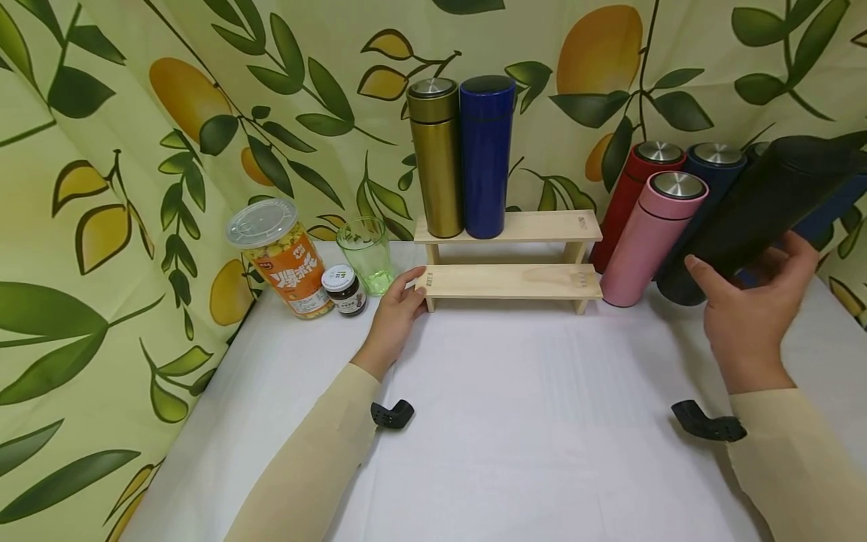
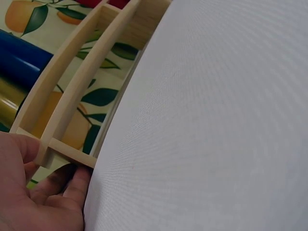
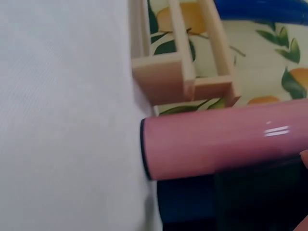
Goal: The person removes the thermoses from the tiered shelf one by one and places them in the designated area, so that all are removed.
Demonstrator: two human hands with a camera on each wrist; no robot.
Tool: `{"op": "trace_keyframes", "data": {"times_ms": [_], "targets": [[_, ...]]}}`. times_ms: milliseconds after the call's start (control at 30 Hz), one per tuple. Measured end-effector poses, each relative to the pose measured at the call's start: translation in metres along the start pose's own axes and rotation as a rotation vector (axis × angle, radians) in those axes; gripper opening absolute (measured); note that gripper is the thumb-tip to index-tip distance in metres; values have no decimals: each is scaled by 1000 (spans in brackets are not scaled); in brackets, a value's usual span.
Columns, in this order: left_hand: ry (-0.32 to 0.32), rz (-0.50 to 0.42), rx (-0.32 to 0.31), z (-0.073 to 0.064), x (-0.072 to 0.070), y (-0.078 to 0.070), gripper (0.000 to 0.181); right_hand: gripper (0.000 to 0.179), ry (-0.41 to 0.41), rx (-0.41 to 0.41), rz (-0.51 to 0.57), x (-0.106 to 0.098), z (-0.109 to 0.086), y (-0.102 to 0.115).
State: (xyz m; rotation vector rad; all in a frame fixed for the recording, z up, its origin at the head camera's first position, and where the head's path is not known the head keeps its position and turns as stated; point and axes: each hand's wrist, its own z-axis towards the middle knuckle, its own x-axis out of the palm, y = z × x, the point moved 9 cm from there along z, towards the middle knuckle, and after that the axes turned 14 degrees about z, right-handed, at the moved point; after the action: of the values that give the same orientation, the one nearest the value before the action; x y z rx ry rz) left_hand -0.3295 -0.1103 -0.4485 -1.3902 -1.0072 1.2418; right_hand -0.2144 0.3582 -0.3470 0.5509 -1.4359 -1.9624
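My left hand [image 1: 396, 320] grips the left end of the lower step of a two-step wooden stand [image 1: 511, 281]; the left wrist view shows the thumb on the front edge and the fingers beneath. A gold thermos flask [image 1: 436, 165] and a blue thermos flask [image 1: 486, 162] stand upright on its upper step. At the right, my right hand [image 1: 762, 320] holds a black thermos flask [image 1: 759, 199], tilted with its top leaning right. Beside it is a pink thermos flask [image 1: 650, 245], which also shows in the right wrist view. Some right-hand fingers are hidden behind the black flask.
Behind the pink flask stand a red flask [image 1: 626, 199] and dark blue flasks [image 1: 714, 169]. To the left are a popcorn tub [image 1: 287, 263], a small dark jar [image 1: 345, 292] and a green glass [image 1: 369, 260]. A patterned curtain [image 1: 325, 45] backs the white table [image 1: 515, 421].
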Motion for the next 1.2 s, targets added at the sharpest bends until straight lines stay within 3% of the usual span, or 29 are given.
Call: {"op": "trace_keyframes", "data": {"times_ms": [300, 867, 1200], "targets": [[-3, 14, -1, 0, 1, 0, 46, 89, 65, 152, -56, -4, 9, -36], [-12, 27, -17, 0, 1, 1, 45, 89, 74, 175, -68, 3, 12, -58], [-9, 8, -18, 0, -1, 0, 45, 89, 98, 149, -80, 7, 16, -65]]}}
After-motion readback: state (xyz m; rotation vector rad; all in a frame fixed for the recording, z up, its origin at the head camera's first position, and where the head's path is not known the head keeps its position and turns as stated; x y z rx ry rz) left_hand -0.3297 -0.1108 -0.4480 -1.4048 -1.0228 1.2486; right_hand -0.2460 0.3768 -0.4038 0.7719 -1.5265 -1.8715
